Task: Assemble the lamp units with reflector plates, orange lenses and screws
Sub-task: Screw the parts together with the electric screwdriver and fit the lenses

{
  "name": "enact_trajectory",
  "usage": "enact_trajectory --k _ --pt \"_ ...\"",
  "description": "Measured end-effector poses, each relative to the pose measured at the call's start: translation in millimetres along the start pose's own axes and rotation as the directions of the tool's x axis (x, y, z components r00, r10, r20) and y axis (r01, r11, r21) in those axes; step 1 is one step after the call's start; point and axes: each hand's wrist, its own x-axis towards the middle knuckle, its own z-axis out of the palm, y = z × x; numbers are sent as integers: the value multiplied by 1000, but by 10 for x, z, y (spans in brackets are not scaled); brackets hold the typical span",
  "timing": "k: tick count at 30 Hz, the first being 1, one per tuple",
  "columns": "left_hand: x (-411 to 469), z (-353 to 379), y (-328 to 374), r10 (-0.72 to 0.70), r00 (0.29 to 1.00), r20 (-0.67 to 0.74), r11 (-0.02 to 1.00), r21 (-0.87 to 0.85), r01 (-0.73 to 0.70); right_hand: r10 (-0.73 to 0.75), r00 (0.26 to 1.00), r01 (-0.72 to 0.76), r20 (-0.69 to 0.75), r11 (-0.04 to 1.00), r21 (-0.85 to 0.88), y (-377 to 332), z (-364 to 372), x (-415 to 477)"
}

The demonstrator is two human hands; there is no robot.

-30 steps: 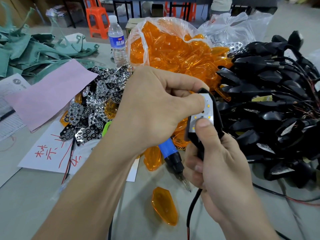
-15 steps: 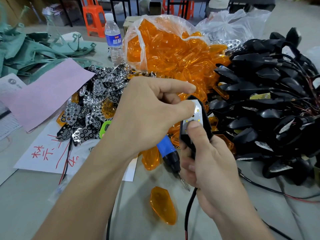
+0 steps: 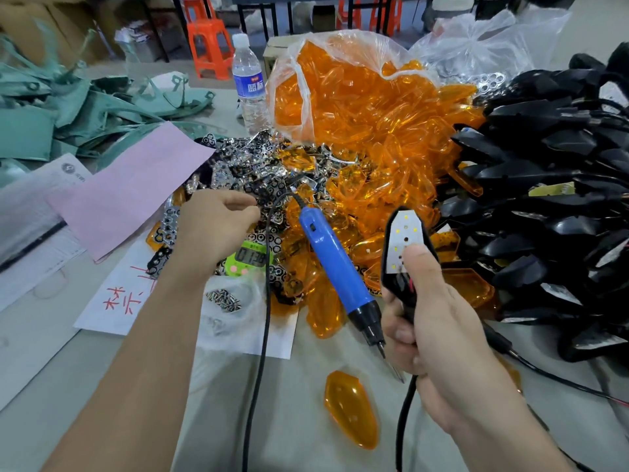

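The lamp (image 3: 405, 233) is gripped in the right hand (image 3: 439, 328). The left hand (image 3: 218, 226) is curled over plates (image 3: 238, 172) just beyond it; whether one is held cannot be told. Plate-fetching is judged in hand, and one must be pinched out singly.

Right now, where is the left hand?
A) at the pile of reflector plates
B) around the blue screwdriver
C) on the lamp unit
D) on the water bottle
A: the left hand is at the reflector plates; only the right hand holds the lamp unit.

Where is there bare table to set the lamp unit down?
Bare table surrounds the loose orange lens, between the white sheet and the right hand. Beyond the blue screwdriver, the lens pile, reflector plates and black housings crowd it.
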Motion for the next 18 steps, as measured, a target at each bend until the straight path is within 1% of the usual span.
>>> enact_trajectory --k 4,8,10,12,14,18 --pt "93 47 -215 -21 1000 -4 996 89 21 18 998 -19 55 1000 10 20 8 4" --pt "133 100 -311 -8 999 -45 987 162 15 16 998 -18 53 999 48 31 34 19" --pt "150 126 -313 13 999 -43 980 197 -4 34 998 -37 46 997 61 26 54 27" --pt "177 160 -301 76 996 -40 968 240 -65 76 997 -78 32 994 82 32 47 44" --pt "252 214 -303 163 987 -4 941 302 -154 106 994 -107 21 990 87 37 33 56" --pt "459 309 -311 206 968 141 863 441 -248 87 996 -89 20 993 81 59 33 67"
